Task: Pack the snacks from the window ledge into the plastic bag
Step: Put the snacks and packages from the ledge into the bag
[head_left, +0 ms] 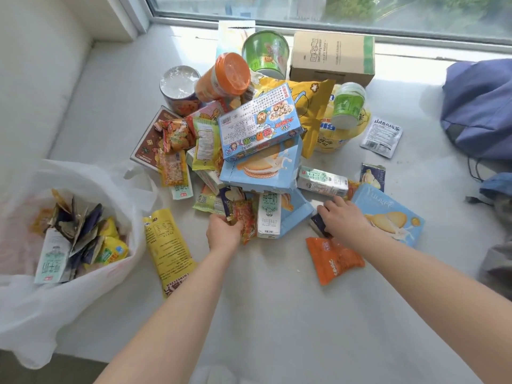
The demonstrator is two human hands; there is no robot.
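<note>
The snacks (260, 139) lay heaped in the middle of the white window ledge (263, 314), with tubs and a cardboard box (332, 56) at the far side close to the window frame. The plastic bag (33, 314) sat at the near left, its mouth wide open and its bottom reaching the ledge's near edge. A milk carton (52, 256) and several small packets were already inside.

The left hand (224, 231) was at the near rim of the heap, fingers curled round a red-orange packet (246, 220), just beside an upright milk carton (268, 214). The right hand (346, 217) lay over a dark blue packet (321, 225) between the heap and a pale blue biscuit box (388, 214). Whether it clamped that packet could not be told. The two hands were well apart.

A yellow packet (169, 250) lay flat between the bag and the left hand, and an orange packet (332, 259) lay just near of the right hand. Bare ledge spread between the forearms toward the near edge. A blue cloth bag (479, 106) crowded the far right.
</note>
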